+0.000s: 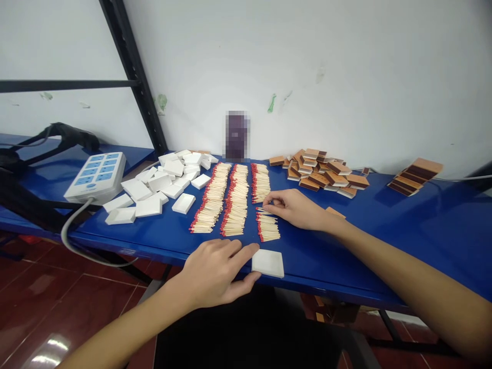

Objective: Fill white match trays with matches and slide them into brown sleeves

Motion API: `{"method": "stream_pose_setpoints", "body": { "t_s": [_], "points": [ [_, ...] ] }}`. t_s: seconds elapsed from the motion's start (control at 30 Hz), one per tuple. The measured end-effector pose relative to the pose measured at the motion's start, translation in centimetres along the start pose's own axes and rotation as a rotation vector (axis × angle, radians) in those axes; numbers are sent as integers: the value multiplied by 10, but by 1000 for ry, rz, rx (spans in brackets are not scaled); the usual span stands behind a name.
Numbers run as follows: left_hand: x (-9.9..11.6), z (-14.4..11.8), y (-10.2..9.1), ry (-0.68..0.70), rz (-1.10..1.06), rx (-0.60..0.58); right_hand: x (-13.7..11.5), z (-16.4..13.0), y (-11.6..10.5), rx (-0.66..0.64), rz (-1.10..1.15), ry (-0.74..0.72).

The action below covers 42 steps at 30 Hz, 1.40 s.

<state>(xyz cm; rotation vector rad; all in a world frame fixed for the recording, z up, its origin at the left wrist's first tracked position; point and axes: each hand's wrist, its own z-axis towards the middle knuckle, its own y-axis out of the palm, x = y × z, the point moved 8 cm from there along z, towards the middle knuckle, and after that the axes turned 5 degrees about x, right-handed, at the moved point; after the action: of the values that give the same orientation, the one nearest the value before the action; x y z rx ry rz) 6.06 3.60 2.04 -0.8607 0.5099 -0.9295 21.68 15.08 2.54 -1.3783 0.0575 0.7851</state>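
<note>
While the left hand (215,271) steadies the white tray (268,263) at the tabletop's (403,230) front edge, grip loose, the right hand (295,207) pinches matches (267,225) just behind it. I'd grab small even bunches, heads aligned.

The table (384,241) is deep blue; the matches (235,202) at centre frame are pale wood with red heads; the inner tray (268,263) at lower centre is plain white, like the heap of trays (161,187) at centre left; the sleeves (323,174) at upper right are tan with dark brown sides; the power strip (98,176) at left is white with light-blue sockets; the floor (57,297) is glossy red-brown.
</note>
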Motion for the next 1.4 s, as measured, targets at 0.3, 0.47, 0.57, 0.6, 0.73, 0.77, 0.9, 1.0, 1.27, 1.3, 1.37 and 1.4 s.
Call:
{"method": "stream_pose_setpoints", "body": {
  "t_s": [0.3,0.47,0.57,0.6,0.73,0.77,0.9,1.0,1.27,1.3,1.37,1.4],
  "points": [
    [-1,1,0,4,0,6,1,2,-1,168,-72,-55],
    [0,1,-1,9,11,15,2,3,-1,182,-105,-63],
    [0,1,-1,10,16,12,3,5,0,184,-118,-57],
    [1,1,-1,10,17,10,4,5,1,181,-121,-53],
    [1,1,-1,11,17,10,3,7,2,161,-127,-37],
    [1,1,-1,11,16,10,3,7,2,156,-126,-34],
    [1,1,0,14,15,3,2,7,3,125,-127,-33],
    [1,1,0,18,16,1,1,7,4,107,-135,-34],
    [0,2,0,16,9,-1,1,7,7,64,-139,-40],
    [0,2,0,16,8,0,1,7,7,60,-137,-35],
    [1,2,0,16,6,0,1,7,7,52,-138,-27],
    [1,2,-1,17,7,2,0,7,7,45,-141,-24]
  ]
}}
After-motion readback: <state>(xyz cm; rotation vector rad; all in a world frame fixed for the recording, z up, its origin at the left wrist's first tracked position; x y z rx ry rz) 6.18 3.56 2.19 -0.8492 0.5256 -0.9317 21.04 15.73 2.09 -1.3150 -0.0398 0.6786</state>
